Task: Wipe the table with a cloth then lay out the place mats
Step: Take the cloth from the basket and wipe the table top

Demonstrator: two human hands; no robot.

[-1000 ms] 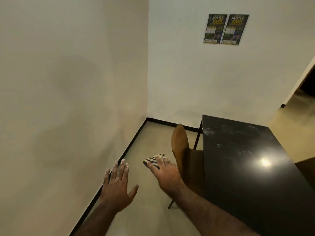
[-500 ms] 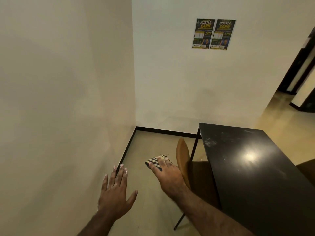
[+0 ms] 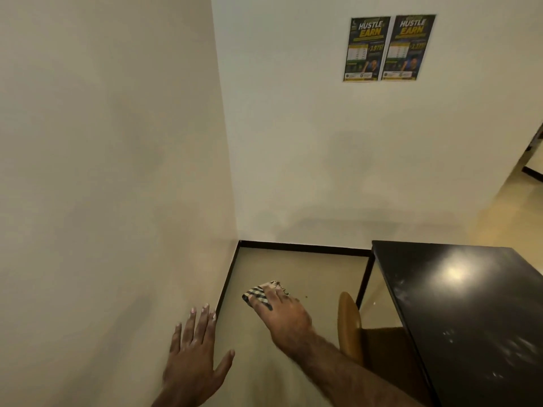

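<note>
The person is holding a black-and-white checked cloth (image 3: 258, 295) in the right hand (image 3: 286, 314), out over the beige floor (image 3: 308, 268) in the near middle of the scene, to the left of the table (image 3: 484, 333). The fingers are curling over the bunched cloth and gripping it, and a corner of the fabric is sticking out past the fingertips on the far left side. The thumb is lying hidden under the hand, so its part in the grip cannot be told. The cloth is sitting well apart from the table top and is not touching it.

The left hand (image 3: 192, 358) is reaching forward near the left wall (image 3: 102, 186), palm down. Its fingers are stretching out straight and slightly spread, the thumb is angling off to the right, and it is holding nothing.

The black table is standing at the right. Its glossy top is reflecting a bright spot of light and showing pale smears and specks. A tan chair (image 3: 349, 324) is sitting tucked in at the table's left side, with its rounded backrest rising between the right forearm and the table edge. Two dark posters (image 3: 388, 48) with yellow lettering are hanging side by side high on the far wall. A black skirting strip (image 3: 302, 247) is running along the foot of both walls.
</note>
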